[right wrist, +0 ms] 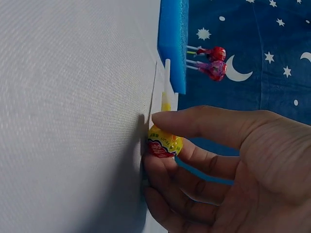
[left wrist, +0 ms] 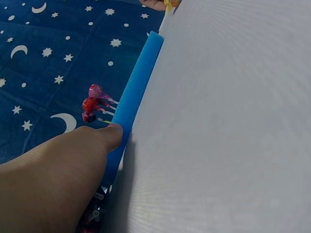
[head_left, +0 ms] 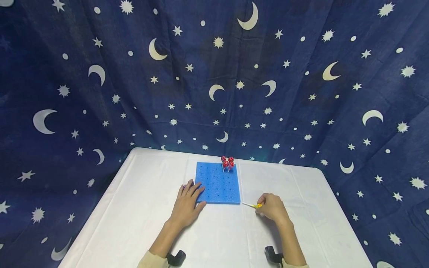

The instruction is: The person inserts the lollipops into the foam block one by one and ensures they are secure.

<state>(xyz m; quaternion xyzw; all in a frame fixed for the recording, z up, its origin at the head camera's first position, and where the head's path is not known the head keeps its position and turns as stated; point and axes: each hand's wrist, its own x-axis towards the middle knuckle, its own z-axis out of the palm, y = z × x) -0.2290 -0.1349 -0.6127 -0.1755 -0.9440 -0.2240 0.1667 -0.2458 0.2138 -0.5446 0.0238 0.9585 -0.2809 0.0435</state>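
Note:
A blue foam board (head_left: 218, 186) with rows of small holes lies on the table. Several red-wrapped lollipops (head_left: 226, 163) stand upright at its back right corner. My left hand (head_left: 187, 206) rests with spread fingers on the board's left front part; its thumb lies on the near edge in the left wrist view. Right of the board, my right hand (head_left: 273, 207) pinches a yellow-wrapped lollipop (right wrist: 165, 141) by its head between thumb and fingers, its white stick pointing toward the board's front right corner.
A white cloth covers the table (head_left: 140, 223). Behind it hangs a dark blue curtain (head_left: 201, 89) with moons and stars. In the left wrist view, more wrapped lollipops (left wrist: 92, 216) are partly visible beyond my left hand, at the board's left side.

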